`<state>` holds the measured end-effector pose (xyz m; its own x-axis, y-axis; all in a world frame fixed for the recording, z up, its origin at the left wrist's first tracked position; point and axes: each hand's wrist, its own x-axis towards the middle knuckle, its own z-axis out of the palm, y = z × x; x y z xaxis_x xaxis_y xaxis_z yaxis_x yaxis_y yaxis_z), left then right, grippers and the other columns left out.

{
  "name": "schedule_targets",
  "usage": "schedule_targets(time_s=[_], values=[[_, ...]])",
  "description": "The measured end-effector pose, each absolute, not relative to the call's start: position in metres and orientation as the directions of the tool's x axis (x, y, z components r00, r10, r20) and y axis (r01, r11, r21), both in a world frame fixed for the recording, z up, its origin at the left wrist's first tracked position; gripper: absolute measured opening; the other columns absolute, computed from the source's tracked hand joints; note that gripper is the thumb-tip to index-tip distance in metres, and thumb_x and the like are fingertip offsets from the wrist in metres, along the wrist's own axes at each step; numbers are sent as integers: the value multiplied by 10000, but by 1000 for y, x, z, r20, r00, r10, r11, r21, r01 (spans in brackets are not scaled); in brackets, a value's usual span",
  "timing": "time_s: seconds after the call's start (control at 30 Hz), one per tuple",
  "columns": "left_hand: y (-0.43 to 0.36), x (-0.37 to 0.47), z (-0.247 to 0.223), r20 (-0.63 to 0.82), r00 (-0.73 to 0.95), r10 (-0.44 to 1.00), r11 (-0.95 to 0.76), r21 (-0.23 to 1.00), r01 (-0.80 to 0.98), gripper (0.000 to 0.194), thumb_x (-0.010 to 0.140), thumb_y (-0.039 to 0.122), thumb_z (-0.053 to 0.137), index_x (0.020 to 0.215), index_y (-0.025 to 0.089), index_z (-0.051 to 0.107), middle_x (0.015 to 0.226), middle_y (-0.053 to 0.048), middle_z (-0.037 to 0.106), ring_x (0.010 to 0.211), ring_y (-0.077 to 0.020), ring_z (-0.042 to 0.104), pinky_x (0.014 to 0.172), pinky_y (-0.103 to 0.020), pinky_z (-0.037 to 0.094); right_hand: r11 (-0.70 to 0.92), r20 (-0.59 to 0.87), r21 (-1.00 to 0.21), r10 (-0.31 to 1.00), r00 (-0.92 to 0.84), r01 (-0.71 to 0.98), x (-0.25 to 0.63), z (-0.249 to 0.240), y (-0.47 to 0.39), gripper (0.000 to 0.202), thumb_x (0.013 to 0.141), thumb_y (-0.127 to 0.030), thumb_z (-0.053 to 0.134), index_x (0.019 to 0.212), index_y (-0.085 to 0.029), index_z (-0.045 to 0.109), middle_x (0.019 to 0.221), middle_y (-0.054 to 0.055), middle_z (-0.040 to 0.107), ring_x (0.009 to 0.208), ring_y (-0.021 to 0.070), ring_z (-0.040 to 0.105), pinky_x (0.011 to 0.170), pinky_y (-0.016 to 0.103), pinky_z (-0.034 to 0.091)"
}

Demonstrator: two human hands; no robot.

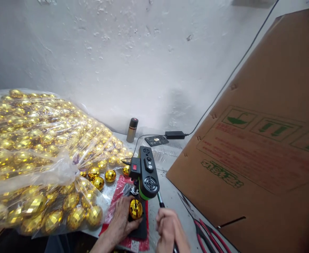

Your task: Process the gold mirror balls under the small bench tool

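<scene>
My left hand (pixel 119 218) holds a shiny gold faceted ball (pixel 136 209), thumb and fingers curled around it. The ball rests on the black base (pixel 140 232) of a small bench drill press (pixel 148 172), just below and in front of the machine's head. At the right side of the machine, my right hand (pixel 169 230) is wrapped round its lever handle (pixel 160 200). A red plastic sheet (pixel 106 226) lies beneath the base. Whether a drill bit touches the ball cannot be made out.
On the left bulges a big clear bag (pixel 65 168) of gold balls, with several loose balls (pixel 110 175) beside it. Behind stand a spray can (pixel 132 130), a phone-like black slab (pixel 156 140) and a power adapter (pixel 175 135). Red-handled shears (pixel 209 235) lie by a cardboard box (pixel 249 147).
</scene>
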<state>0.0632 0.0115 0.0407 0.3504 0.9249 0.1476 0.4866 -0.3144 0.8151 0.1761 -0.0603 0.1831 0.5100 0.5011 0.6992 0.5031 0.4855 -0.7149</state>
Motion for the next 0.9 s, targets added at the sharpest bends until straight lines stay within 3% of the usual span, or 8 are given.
schedule_targets(time_s=[0.13, 0.23, 0.3, 0.4, 0.5, 0.67, 0.77, 0.9], values=[[-8, 43, 15, 248, 399, 883, -435, 754, 492, 684, 735, 345, 850, 1374, 223, 641, 1285, -177, 726, 1174, -404, 687, 1012, -562, 572, 546, 743, -668, 526, 413, 506, 184, 222, -51, 351, 1078, -188, 498, 738, -205, 582, 634, -21, 524, 545, 111, 509, 505, 245, 382], [-15, 25, 12, 351, 473, 808, -574, 651, 497, 897, 628, 563, 925, 1406, 227, 633, 1307, -202, 725, 1173, -458, 692, 980, -587, 593, 588, 789, -612, 500, 356, 529, 186, 216, -49, 323, 1068, -128, 478, 771, -208, 577, 654, -22, 533, 568, 108, 530, 526, 229, 410], [-4, 17, 27, 415, 444, 794, -606, 595, 528, 980, 700, 673, 850, 1510, 212, 546, 1434, -225, 657, 1287, -472, 637, 1056, -615, 552, 597, 801, -595, 490, 344, 538, 186, 207, -51, 309, 1057, -100, 476, 780, -214, 556, 670, -20, 540, 593, 112, 546, 546, 227, 419], [35, 14, 61, 420, 265, 868, -475, 544, 692, 570, 972, 478, 612, 1453, 174, 580, 1426, -224, 641, 1361, -430, 581, 1156, -642, 453, 597, 807, -583, 504, 308, 550, 185, 198, -56, 287, 1045, -76, 471, 805, -221, 531, 688, -17, 551, 600, 113, 546, 542, 225, 408], [79, 16, 84, 329, 179, 927, -347, 576, 740, 339, 926, 291, 614, 1230, 151, 669, 1250, -211, 689, 1286, -420, 610, 1120, -640, 469, 586, 802, -584, 524, 287, 562, 186, 198, -59, 260, 1039, -67, 464, 841, -223, 528, 720, -11, 572, 588, 109, 529, 522, 224, 390], [97, 17, 93, 315, 210, 925, -370, 630, 683, 318, 839, 288, 674, 1140, 189, 663, 1260, -157, 653, 1198, -346, 655, 1048, -516, 553, 598, 830, -547, 481, 284, 586, 184, 207, -58, 286, 1038, -59, 449, 814, -228, 506, 712, -32, 539, 594, 93, 523, 545, 199, 410], [76, 19, 100, 255, 150, 955, -296, 807, 512, 416, 847, 425, 687, 1201, 208, 648, 1206, -110, 666, 1107, -299, 688, 980, -448, 583, 589, 820, -564, 484, 307, 578, 182, 211, -57, 298, 1040, -62, 448, 799, -227, 506, 709, -36, 532, 592, 89, 514, 549, 195, 410], [34, 28, 97, -130, 121, 984, 134, 990, -32, 717, 813, 727, 690, 1302, 214, 579, 998, -40, 707, 790, -209, 707, 616, -279, 528, 574, 794, -601, 506, 336, 556, 180, 217, -56, 309, 1051, -76, 445, 790, -227, 514, 704, -40, 523, 607, 90, 515, 568, 194, 418]])
